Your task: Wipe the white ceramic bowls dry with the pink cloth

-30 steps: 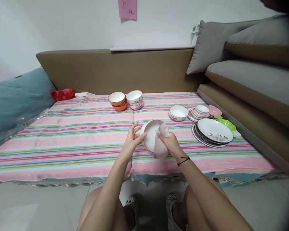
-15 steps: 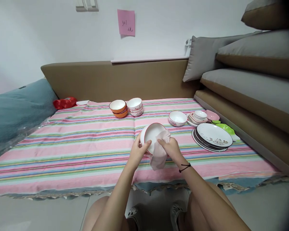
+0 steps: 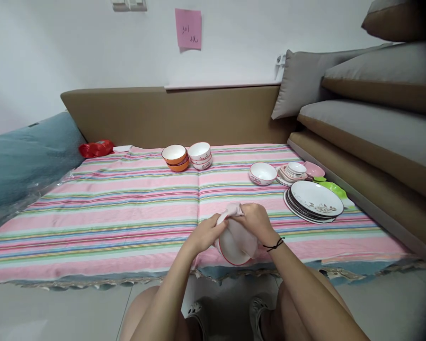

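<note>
My left hand (image 3: pixel 206 234) grips the left rim of a white bowl with a red rim (image 3: pixel 230 248), held tilted toward me over the near edge of the striped cloth (image 3: pixel 128 213). My right hand (image 3: pixel 257 222) presses a pale pink cloth (image 3: pixel 239 222) over the bowl's upper edge and inside. Both hands have their fingers curled round what they hold. A black band circles my right wrist.
Orange bowls (image 3: pixel 175 157) and white patterned bowls (image 3: pixel 199 155) stand at the back. To the right are a white bowl (image 3: pixel 262 173), small saucers (image 3: pixel 294 171), stacked plates (image 3: pixel 314 201), a pink dish (image 3: pixel 314 169) and a green dish (image 3: pixel 335 189). Sofa cushions (image 3: pixel 369 123) rise on the right.
The bowl has come down and toward me, from above the cloth to its near edge. My right hand and the pink cloth now lie over the bowl's top.
</note>
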The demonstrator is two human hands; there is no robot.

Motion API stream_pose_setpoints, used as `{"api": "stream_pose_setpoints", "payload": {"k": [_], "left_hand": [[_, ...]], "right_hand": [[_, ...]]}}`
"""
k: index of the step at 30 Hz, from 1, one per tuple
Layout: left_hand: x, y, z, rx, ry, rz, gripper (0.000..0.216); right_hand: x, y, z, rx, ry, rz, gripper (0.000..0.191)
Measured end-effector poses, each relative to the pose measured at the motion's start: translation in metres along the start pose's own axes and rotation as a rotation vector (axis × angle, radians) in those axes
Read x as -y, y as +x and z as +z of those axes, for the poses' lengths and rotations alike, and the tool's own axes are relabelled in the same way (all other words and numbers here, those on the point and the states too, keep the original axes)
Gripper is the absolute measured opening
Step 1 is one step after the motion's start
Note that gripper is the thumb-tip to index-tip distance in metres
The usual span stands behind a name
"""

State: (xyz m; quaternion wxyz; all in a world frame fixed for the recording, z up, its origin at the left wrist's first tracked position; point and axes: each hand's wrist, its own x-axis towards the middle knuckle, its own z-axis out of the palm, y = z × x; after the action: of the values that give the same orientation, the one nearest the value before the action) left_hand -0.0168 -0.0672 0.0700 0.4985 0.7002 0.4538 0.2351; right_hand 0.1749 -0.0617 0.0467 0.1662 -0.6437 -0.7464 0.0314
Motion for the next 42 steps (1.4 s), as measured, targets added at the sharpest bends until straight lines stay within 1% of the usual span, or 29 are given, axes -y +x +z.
{"api": "stream_pose_setpoints", "payload": {"k": [2,4,8,11,14,16,18,19,22,24,27,30,33,36,39,42], "left_hand": [[0.001,0.003,0.000,-0.066,0.034,0.010,0.036],[0.000,0.007,0.000,-0.133,0.039,0.020,0.037],[0.001,0.013,0.003,-0.361,-0.003,-0.004,0.034],[0.003,0.017,0.007,-0.529,-0.041,-0.030,0.034],[0.005,0.019,0.010,-0.631,-0.046,-0.067,0.037],[0.005,0.019,0.010,-0.656,-0.035,-0.093,0.037],[0.005,0.019,0.010,-0.650,-0.021,-0.096,0.037],[0.005,0.018,0.010,-0.638,-0.016,-0.086,0.037],[0.003,0.017,0.012,-0.577,-0.027,-0.053,0.040],[0.002,0.016,0.014,-0.533,-0.045,-0.022,0.042],[-0.001,0.014,0.014,-0.463,-0.068,0.042,0.042],[-0.003,0.011,0.011,-0.332,-0.074,0.058,0.043],[-0.003,0.009,0.009,-0.208,-0.050,0.072,0.043],[0.000,0.008,0.011,-0.135,-0.045,0.064,0.042],[0.001,0.008,0.014,-0.093,-0.081,0.027,0.041],[0.001,0.010,0.016,-0.091,-0.072,-0.001,0.041]], "right_hand": [[0.001,0.001,0.001,-0.033,0.025,0.083,0.045],[0.000,0.003,0.003,-0.072,0.127,0.170,0.045],[-0.001,0.008,0.013,-0.066,0.475,0.354,0.046],[0.004,0.007,0.024,-0.003,0.778,0.477,0.037],[0.012,0.003,0.034,0.081,0.975,0.490,0.033],[0.015,0.002,0.037,0.111,1.044,0.462,0.035],[0.014,0.002,0.037,0.111,1.030,0.449,0.034],[0.012,0.003,0.036,0.097,0.977,0.442,0.032],[0.002,0.008,0.027,0.024,0.716,0.410,0.026],[-0.006,0.012,0.019,-0.018,0.545,0.394,0.027],[-0.016,0.016,0.008,-0.049,0.379,0.328,0.032],[-0.023,0.015,0.000,-0.061,0.285,0.215,0.038],[-0.025,0.012,-0.004,-0.037,0.122,0.128,0.046],[-0.023,0.009,-0.007,0.013,-0.057,0.038,0.055],[-0.018,0.007,-0.008,0.024,-0.118,-0.033,0.056],[-0.012,0.007,-0.011,-0.019,-0.087,-0.017,0.051]]}}
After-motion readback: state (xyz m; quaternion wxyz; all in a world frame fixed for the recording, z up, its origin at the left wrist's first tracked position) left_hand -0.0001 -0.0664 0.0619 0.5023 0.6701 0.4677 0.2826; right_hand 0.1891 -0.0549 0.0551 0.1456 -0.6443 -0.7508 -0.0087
